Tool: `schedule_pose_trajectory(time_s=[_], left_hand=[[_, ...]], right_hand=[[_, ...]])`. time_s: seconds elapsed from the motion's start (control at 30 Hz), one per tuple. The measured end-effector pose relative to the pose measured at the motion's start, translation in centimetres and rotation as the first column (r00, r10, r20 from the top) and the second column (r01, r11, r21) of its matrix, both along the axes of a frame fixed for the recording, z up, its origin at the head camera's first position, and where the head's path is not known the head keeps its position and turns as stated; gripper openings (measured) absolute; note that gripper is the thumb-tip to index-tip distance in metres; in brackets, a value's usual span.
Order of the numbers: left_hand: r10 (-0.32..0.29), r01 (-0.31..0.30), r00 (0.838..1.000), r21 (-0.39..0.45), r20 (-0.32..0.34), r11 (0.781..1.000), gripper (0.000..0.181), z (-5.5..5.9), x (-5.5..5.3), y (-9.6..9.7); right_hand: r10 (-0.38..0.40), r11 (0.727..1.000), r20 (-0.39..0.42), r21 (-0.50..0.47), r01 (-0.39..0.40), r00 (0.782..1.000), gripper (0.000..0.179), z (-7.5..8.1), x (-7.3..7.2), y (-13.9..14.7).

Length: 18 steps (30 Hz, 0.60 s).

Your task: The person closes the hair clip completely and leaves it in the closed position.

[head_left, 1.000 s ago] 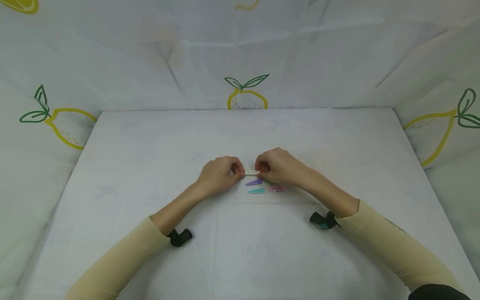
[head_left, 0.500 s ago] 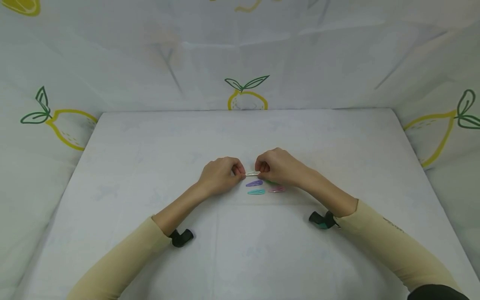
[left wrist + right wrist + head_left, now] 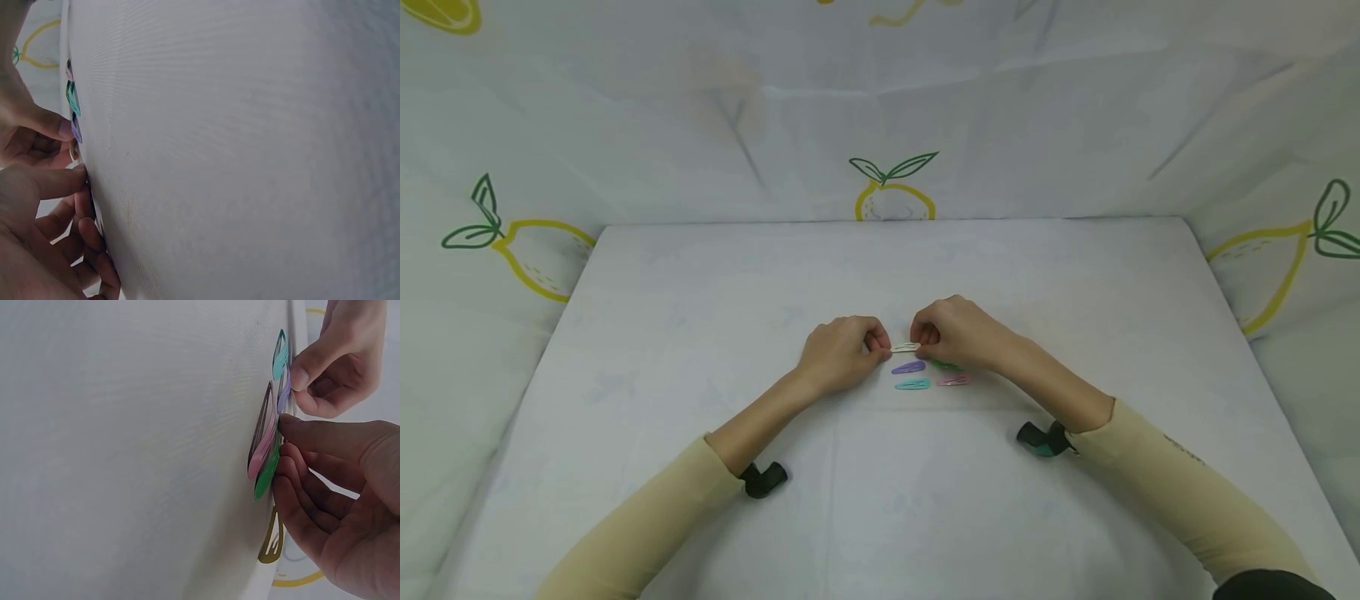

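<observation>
A white snap hair clip (image 3: pixel 905 347) lies crosswise between the two hands near the middle of the table. Thumb and fingers of my left hand (image 3: pixel 844 353) pinch its left end, while my right hand (image 3: pixel 961 333) pinches the right end. Just nearer to me are a purple hair clip (image 3: pixel 908 367) and a teal one below it. The green hair clip (image 3: pixel 267 475) is partly covered by the right hand in the head view, with a pink hair clip (image 3: pixel 262 440) beside it. A mustard-yellow hair clip (image 3: pixel 271 540) shows past the right fingers in the right wrist view.
The teal hair clip (image 3: pixel 912 384) lies closest to me among the clips. A white cloth covers the table (image 3: pixel 700 300). White curtains with lemon prints (image 3: pixel 895 200) stand around its back and sides. Black wrist cameras (image 3: pixel 765 480) sit under both forearms.
Both hands keep their grip on the white hair clip and barely move. The head view has shifted very slightly, and a little more of the green hair clip shows.
</observation>
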<state>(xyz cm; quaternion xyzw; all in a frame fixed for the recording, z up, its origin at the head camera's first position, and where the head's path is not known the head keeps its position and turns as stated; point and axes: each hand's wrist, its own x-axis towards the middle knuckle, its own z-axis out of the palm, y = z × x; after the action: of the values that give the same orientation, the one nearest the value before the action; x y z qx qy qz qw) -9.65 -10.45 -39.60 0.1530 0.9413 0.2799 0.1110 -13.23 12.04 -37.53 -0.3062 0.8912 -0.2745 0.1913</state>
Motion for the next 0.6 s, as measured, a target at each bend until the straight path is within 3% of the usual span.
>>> schedule_pose_trajectory(time_s=[0.6], left_hand=[[0.003,-0.004,0.999,-0.013,-0.043,1.0,0.008,-0.41,0.16,0.13]], right_hand=[[-0.014,1.0,-0.002,0.009,0.014,1.0,0.007,0.11,0.28,-0.12]])
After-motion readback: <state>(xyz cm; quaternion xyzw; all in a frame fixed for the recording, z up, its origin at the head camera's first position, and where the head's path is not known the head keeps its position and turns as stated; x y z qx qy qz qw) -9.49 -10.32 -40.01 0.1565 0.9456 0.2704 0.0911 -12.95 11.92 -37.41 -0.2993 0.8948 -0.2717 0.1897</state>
